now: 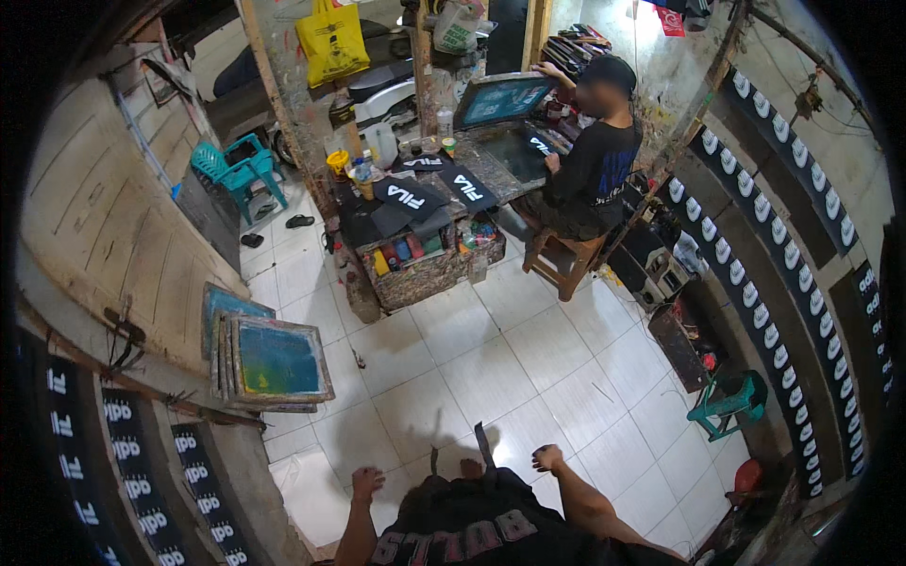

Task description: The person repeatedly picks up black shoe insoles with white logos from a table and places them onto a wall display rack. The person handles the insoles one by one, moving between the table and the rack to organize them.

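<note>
Both empty, the left hand [367, 483] and right hand [546, 458] hang loosely curled nearest the stacked screen-printing frames [274, 360], probably rigid, best gripped by their wooden edges.

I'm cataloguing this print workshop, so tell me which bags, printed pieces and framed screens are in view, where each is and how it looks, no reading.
Yellow plastic carrier bag: hanging top centre, dark print.
Black fabric pieces with white print: lying on the cluttered worktable.
Teal-mesh printing frame: tilted up under a seated person's hand.
Stack of wood-framed teal screens: leaning against the left wall.
Black printed pieces in rows: on the right-hand racks.
Left hand and right hand: empty.
</note>
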The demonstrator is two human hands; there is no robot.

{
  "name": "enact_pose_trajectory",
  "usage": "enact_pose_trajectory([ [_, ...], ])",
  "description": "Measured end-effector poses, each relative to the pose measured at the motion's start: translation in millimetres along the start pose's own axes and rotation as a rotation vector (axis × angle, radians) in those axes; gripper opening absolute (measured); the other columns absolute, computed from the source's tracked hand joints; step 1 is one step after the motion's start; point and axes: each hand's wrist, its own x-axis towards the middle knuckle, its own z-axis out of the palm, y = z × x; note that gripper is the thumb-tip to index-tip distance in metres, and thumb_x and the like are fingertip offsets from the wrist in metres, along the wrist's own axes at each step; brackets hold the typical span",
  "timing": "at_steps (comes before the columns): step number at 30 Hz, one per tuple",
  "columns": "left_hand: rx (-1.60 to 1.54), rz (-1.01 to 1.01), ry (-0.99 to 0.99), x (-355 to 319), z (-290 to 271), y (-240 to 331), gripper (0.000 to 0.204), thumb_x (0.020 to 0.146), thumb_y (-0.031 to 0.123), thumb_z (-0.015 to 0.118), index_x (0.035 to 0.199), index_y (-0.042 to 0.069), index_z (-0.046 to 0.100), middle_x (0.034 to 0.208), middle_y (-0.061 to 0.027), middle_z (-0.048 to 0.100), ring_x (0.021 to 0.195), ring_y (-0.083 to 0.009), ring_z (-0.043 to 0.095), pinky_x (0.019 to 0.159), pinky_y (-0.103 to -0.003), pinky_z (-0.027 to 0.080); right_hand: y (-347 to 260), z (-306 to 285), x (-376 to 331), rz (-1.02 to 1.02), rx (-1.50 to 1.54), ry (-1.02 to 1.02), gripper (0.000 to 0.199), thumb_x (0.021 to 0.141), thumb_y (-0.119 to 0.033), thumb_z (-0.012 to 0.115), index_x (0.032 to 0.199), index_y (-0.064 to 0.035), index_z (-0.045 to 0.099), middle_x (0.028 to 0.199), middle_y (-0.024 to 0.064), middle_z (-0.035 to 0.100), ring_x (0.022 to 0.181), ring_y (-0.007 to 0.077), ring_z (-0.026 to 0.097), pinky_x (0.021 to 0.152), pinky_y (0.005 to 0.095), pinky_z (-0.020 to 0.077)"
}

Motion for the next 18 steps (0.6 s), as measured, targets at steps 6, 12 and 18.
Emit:
enact_pose_trajectory([
  [6, 0.257, 0.045, -0.159, 102.1, 129.8, 146.9, 0.024, 0.090, 0.022, 0.055, 0.105, 0.003, 0.053, 0.092, -0.0116, 0.063, 0.072, -0.0202, 0.064, 0.058, -0.029, 0.052, -73.3, -85.0, 62.6, 0.014, 0.489, 0.343, 0.025, 0.083, -0.009, 0.051, 0.102, 0.0068, 0.055, 0.088, 0.0201, 0.065, 0.071, 0.0291, 0.066, 0.057, 0.0385, 0.0565],
  [12, 0.274, -0.048, -0.083, 227.6, 187.6, 230.2, 0.025, 0.090, 0.022, 0.053, 0.104, 0.002, 0.054, 0.092, -0.0128, 0.064, 0.072, -0.0221, 0.065, 0.058, -0.031, 0.053, -105.8, -59.2, 142.4, 0.030, 0.388, 0.192, 0.027, 0.083, -0.005, 0.052, 0.109, 0.0044, 0.051, 0.098, 0.0207, 0.063, 0.080, 0.0356, 0.066, 0.063, 0.0440, 0.0571],
  [18, 0.152, -0.130, 0.098, 349.3, 217.2, 315.4, 0.026, 0.088, 0.022, 0.052, 0.100, -0.001, 0.056, 0.088, -0.0131, 0.064, 0.067, -0.0213, 0.063, 0.054, -0.030, 0.051, -202.9, -24.3, 190.8, 0.077, 0.320, -0.041, 0.020, 0.085, -0.018, 0.055, 0.098, -0.0049, 0.061, 0.087, 0.0118, 0.066, 0.073, 0.0252, 0.065, 0.055, 0.0368, 0.0516],
])
